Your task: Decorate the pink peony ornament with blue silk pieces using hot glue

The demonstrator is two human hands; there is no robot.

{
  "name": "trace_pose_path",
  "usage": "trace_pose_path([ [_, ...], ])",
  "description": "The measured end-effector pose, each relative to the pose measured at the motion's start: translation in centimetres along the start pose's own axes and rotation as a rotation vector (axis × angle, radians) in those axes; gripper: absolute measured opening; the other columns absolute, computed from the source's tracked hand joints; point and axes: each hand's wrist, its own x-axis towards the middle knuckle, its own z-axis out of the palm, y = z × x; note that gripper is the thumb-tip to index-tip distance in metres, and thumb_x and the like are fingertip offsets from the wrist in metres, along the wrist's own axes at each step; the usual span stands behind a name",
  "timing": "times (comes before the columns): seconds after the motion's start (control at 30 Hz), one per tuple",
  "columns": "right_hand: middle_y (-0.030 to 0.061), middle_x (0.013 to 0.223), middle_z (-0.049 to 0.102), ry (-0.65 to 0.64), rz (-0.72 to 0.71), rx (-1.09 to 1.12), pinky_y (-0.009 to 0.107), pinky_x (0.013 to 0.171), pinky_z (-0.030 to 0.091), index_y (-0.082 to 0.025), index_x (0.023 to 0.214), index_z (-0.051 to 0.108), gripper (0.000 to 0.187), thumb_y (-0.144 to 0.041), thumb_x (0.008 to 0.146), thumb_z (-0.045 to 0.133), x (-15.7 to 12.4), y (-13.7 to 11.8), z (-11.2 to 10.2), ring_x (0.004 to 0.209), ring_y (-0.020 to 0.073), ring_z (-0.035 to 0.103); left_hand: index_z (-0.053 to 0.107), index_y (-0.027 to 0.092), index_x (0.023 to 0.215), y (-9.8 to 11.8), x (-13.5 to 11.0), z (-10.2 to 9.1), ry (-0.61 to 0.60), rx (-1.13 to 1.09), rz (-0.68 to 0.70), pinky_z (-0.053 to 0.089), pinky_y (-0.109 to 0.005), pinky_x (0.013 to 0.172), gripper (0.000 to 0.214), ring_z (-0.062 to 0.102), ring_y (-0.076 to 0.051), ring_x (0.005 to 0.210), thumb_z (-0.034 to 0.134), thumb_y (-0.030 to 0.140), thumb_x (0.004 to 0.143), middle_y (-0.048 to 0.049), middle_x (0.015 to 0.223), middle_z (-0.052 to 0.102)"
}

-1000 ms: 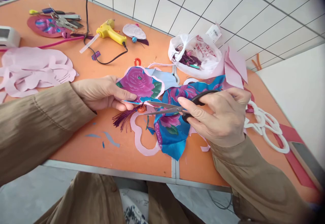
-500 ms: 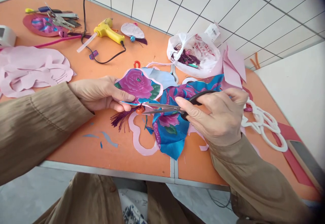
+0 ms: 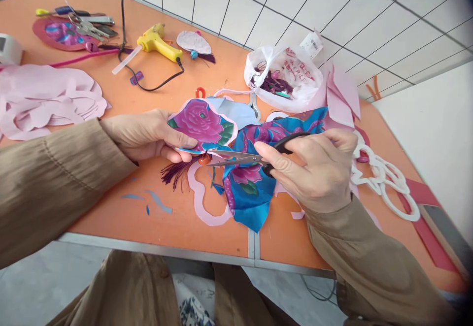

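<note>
My left hand [image 3: 158, 136] pinches a fabric piece with a purple rose [image 3: 201, 123], edged in pink, between thumb and fingers. A dark purple tassel [image 3: 176, 172] and an orange bead [image 3: 204, 159] hang at its lower edge. My right hand [image 3: 310, 166] is closed around the black handles of the scissors [image 3: 242, 158]. Their blades are slightly parted and point left, at the lower edge of the rose piece. Under the scissors lies blue satin cloth [image 3: 254, 210] with pink flowers. A pink cut-out outline [image 3: 199, 203] lies beside it.
A yellow glue gun [image 3: 158, 43] with a black cord lies at the back, near keys [image 3: 88, 25]. Pink felt pieces [image 3: 48, 99] are stacked at left. A white plastic bag [image 3: 295, 80] holds dark threads. White cut-outs [image 3: 388, 178] and a phone-like slab [image 3: 447, 227] sit at right.
The scissor blades have closed slightly at the edge of the rose piece. My left hand has hardly moved; the whole view has shifted a little.
</note>
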Motion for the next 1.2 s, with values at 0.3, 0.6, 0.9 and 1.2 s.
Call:
trace_pose_path([
  [0.3,-0.004,0.075,0.062,-0.017,-0.003,0.012,0.036,0.074,0.032,-0.038,0.127,0.063,0.043,-0.012,0.093,0.063,0.06,-0.03,0.02,0.067,0.0138,0.055,0.068,0.015,0.065,-0.16,0.17,-0.25,-0.009,0.05,0.029,0.048,-0.011,0.044,0.029,0.056,-0.007,0.047,0.091,0.032,0.063,0.0005,0.053,0.063],
  [0.6,-0.0022,0.079,0.063,-0.104,0.085,0.119,0.039,0.075,0.031,-0.046,0.13,0.062,0.049,-0.014,0.093,0.062,-0.4,-0.06,-0.09,0.071,0.0161,0.057,0.069,0.015,0.068,-0.19,0.18,-0.32,0.011,0.069,0.039,0.05,-0.014,0.047,0.029,0.06,-0.01,0.054,0.092,0.032,0.061,-0.001,0.056,0.064],
  [0.9,-0.0005,0.081,0.065,-0.103,0.043,0.114,0.038,0.074,0.033,-0.037,0.125,0.065,0.042,-0.012,0.091,0.063,-0.31,0.05,-0.1,0.072,0.0167,0.058,0.067,0.014,0.062,-0.16,0.25,-0.14,-0.001,0.094,0.105,0.048,-0.015,0.046,0.026,0.058,-0.009,0.048,0.089,0.029,0.063,0.0002,0.056,0.063],
  [1.2,-0.0019,0.076,0.063,-0.077,0.029,0.115,0.037,0.072,0.034,-0.033,0.118,0.068,0.036,-0.011,0.091,0.062,-0.11,-0.04,0.06,0.067,0.014,0.057,0.067,0.015,0.063,0.03,0.07,-0.08,0.005,0.119,0.117,0.047,-0.016,0.047,0.024,0.057,-0.009,0.048,0.087,0.027,0.065,0.0008,0.054,0.061],
])
